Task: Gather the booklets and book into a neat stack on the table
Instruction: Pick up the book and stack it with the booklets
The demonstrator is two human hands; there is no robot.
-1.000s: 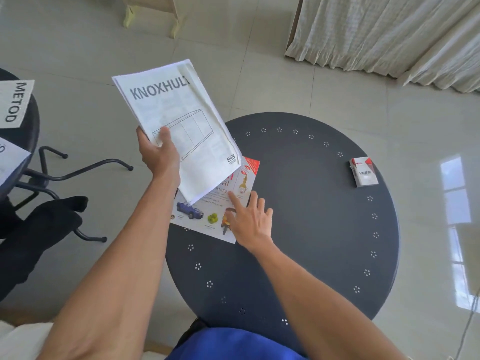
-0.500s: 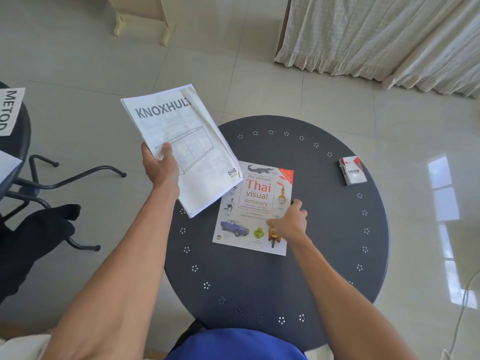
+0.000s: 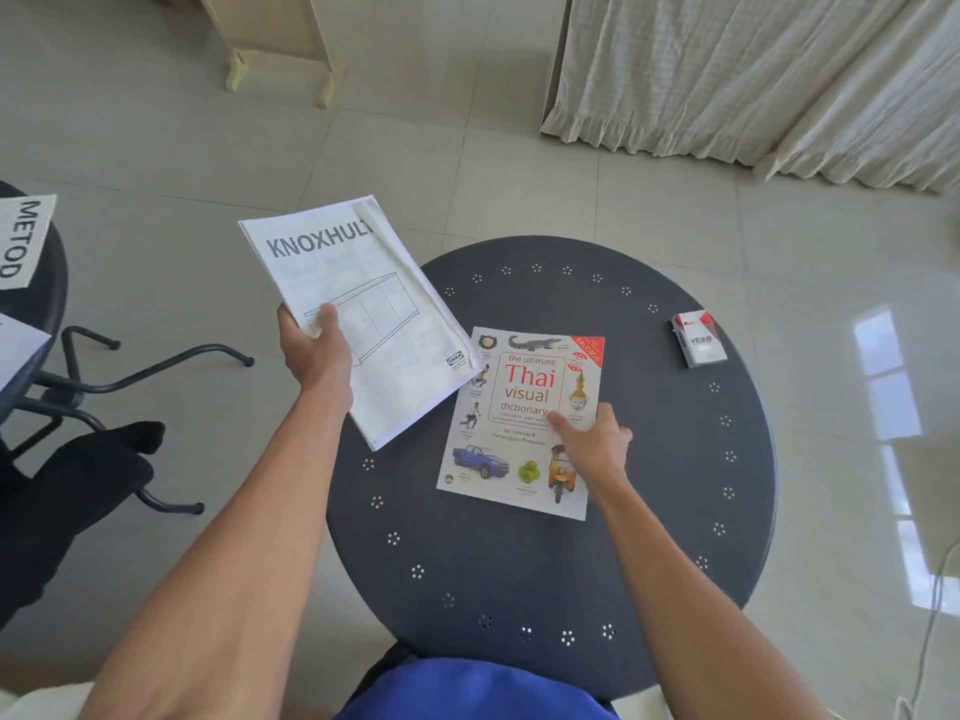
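My left hand (image 3: 318, 350) grips a white KNOXHULT booklet stack (image 3: 358, 309) by its near left edge and holds it in the air over the left rim of the round dark table (image 3: 649, 511). A Thai visual dictionary book (image 3: 509, 449) lies flat on the table's middle. My right hand (image 3: 592, 444) rests on the book's right edge, thumb pressed on the cover and fingers curled at the side. Another white booklet marked METOD (image 3: 23, 241) lies on a second dark table at the far left.
A small red and white VESS box (image 3: 698, 339) sits near the table's right rim. A black chair base (image 3: 104, 366) and dark cloth (image 3: 78, 485) are on the floor at the left. Curtains (image 3: 753, 70) hang at the back right.
My right hand slid the book from under the booklets to the table's middle. My left hand kept the booklets raised, nearly in place.
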